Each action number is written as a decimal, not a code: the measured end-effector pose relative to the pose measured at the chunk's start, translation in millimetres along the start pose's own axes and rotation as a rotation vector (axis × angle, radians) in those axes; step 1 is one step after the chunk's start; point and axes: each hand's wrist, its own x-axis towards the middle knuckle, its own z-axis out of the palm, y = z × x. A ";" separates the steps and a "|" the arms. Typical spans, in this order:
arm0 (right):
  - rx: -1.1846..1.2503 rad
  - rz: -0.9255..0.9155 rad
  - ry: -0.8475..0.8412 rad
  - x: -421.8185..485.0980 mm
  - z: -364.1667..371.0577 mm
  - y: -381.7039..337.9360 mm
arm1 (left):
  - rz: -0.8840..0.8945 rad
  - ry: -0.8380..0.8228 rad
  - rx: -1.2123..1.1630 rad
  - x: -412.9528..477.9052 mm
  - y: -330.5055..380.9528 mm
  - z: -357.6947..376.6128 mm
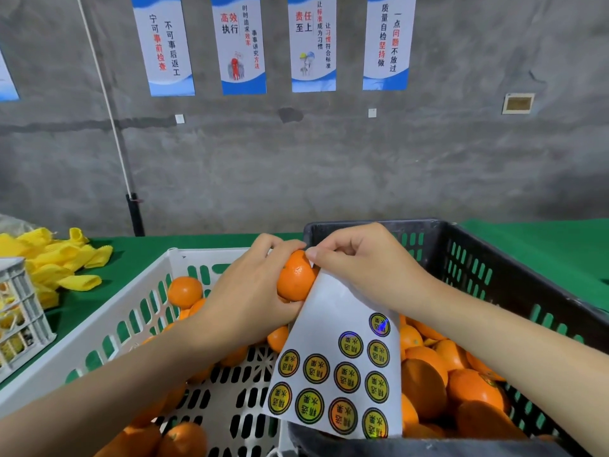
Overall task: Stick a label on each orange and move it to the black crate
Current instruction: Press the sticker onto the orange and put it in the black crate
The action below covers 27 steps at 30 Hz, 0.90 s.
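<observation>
Left hand [245,291] grip wrapped round smooth round orange [295,278], raised just left of black slotted plastic crate [494,255], likely steadying it for labelling. Right hand [359,262] grip narrow, pinching top corner of white sticker sheet [333,328] at orange; sheet hangs over crate's left wall. Peeled label not visible.

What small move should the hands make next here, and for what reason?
Probably press a label onto the orange. The left hand grips it with no label showing, while the right hand pinches the label sheet at its top, right beside it. The black crate comes after.
</observation>
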 end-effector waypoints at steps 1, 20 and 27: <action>0.001 -0.009 -0.013 -0.6 0.0 -0.8 | -0.001 -0.001 -0.003 -0.1 0.3 -0.5; 0.026 0.001 -0.120 0.7 -4.3 2.0 | -0.012 0.043 -0.085 -0.9 1.3 0.2; 0.268 0.004 0.087 6.0 -16.2 -5.0 | -0.056 -0.024 -0.208 -3.0 12.4 -3.9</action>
